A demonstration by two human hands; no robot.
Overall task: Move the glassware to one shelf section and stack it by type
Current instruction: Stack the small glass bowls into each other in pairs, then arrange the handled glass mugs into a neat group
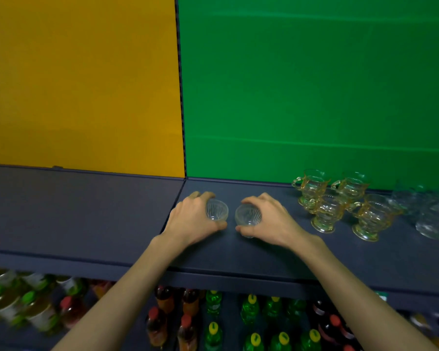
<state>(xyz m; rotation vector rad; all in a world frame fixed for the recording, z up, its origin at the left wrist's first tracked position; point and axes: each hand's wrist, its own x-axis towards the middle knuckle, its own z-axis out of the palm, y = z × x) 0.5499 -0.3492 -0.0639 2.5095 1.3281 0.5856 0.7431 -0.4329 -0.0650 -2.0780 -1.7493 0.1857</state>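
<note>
The left hand (192, 220) is curled round a small clear glass bowl (216, 210), fingers over its far rim and thumb under its near side, so the grip is closed on the glass; the right hand (268, 219) clasps a second clear bowl (248, 215) the same way, thumb low at the front and fingers arched over the back. Both bowls are tilted so their open mouths face the camera, showing fine ribbed lines running down the inside walls; they sit just beside each other without clearly touching, above the dark grey shelf (112, 219), which looks matte and smooth; whether their bases touch it cannot be told. They are in the shelf section backed by the green panel (314, 84), close to the seam where the yellow panel (81, 79) begins. Well to the right on the same shelf stand four amber-tinted glass cups (340, 201) with handles, moulded ridges and footed bases, grouped close together. Further right, a cluster of clear glassware (428, 214) is blurred and partly cut off by the frame edge, so its shapes are hard to read. Below the shelf's front lip, bottles (251, 320) with yellow, red and green caps show only their tops, the leftmost ones smeared by blur
</note>
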